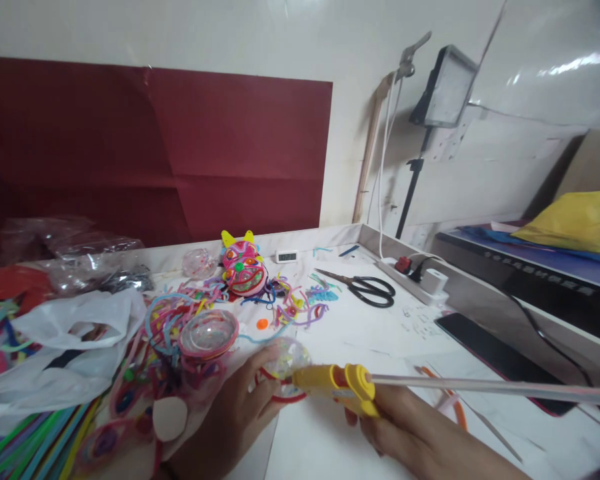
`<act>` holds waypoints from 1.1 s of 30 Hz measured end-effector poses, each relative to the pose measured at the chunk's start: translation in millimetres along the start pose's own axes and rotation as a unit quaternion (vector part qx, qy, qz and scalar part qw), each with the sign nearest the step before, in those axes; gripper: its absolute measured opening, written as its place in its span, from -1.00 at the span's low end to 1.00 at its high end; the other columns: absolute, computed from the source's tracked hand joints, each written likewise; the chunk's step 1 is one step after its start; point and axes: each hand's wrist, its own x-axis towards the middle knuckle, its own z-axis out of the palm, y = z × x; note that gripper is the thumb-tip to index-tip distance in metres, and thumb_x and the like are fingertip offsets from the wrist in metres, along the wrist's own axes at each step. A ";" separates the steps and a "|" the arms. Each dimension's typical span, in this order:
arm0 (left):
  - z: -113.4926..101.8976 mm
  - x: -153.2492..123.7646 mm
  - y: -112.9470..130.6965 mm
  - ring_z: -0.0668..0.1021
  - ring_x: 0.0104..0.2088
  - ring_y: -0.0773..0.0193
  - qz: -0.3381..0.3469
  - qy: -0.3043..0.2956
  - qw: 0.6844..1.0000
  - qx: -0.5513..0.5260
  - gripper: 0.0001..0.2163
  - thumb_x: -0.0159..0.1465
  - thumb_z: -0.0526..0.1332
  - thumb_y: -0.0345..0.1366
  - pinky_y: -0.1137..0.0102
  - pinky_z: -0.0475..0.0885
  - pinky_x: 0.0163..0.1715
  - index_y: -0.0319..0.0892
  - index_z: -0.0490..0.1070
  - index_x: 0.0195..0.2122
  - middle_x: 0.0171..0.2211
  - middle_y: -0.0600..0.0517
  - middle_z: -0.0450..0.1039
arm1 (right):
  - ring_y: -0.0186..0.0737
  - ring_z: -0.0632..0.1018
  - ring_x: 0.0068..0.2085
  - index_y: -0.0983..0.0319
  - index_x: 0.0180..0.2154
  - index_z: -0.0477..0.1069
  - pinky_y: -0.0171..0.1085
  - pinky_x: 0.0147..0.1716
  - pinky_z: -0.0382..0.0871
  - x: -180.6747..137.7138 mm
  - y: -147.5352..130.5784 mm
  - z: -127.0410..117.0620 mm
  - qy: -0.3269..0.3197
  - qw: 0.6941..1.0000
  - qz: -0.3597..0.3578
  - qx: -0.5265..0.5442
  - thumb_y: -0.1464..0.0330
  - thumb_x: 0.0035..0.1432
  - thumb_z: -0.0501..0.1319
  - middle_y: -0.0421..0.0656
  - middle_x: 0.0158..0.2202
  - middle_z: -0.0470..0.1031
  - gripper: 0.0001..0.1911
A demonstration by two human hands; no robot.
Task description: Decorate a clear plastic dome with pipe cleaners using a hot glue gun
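My left hand point(250, 397) is closed around a clear plastic ball point(291, 357) with a red fuzzy band along its lower edge. In my right hand point(403, 420) is a yellow glue gun point(333, 387), a long pale glue stick point(470, 383) jutting from its back. The gun's front end meets the near side of the ball; its nozzle tip is hard to make out beside my left fingers. Left of the ball sits a clear plastic bowl-like half point(209, 335) with a pink fuzzy rim. An orange dot point(263, 324) lies just behind the ball.
Black-handled scissors point(373, 291) and a small digital timer point(287, 257) lie farther back. A colourful animal-face craft point(243, 263) stands near the wall. Pipe cleaners point(45, 440) and a white plastic bag point(80, 320) crowd the left. A phone point(500, 360) and power strip point(413, 283) lie at right.
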 end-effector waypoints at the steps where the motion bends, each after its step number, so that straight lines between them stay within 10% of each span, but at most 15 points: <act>1: 0.4 -0.1 -1.1 0.56 0.01 0.17 0.006 0.001 1.000 0.005 -0.47 0.30 0.15 -0.48 0.39 0.64 -0.18 0.09 0.12 0.25 0.13 -0.06 0.39 | -0.16 0.52 -0.29 0.19 -0.25 0.46 -0.32 -0.28 0.36 0.9 -1.4 0.1 -0.002 1.000 -0.005 0.001 0.35 0.14 0.05 -0.17 -0.32 0.56 -0.77; 10: -4.2 6.6 -2.7 0.46 0.13 0.10 0.097 0.030 0.992 0.079 -0.75 0.25 0.24 -0.44 0.27 0.50 0.05 -0.08 0.38 -0.06 0.15 -0.12 0.34 | -0.16 0.47 -0.28 0.23 -0.25 0.41 -0.26 -0.28 0.33 7.7 -7.3 0.5 -0.054 0.998 0.000 -0.016 0.34 0.19 -0.01 -0.14 -0.32 0.50 -0.75; 33: -5.9 1.0 -2.0 0.41 0.18 0.11 0.048 -0.017 0.996 0.070 -0.76 0.29 0.17 -0.46 0.26 0.46 0.10 -0.08 0.37 -0.04 0.21 -0.09 0.27 | -0.17 0.54 -0.28 0.20 -0.26 0.48 -0.33 -0.27 0.40 -1.9 3.6 0.5 -0.002 1.000 0.010 -0.010 0.34 0.16 0.05 -0.18 -0.33 0.56 -0.76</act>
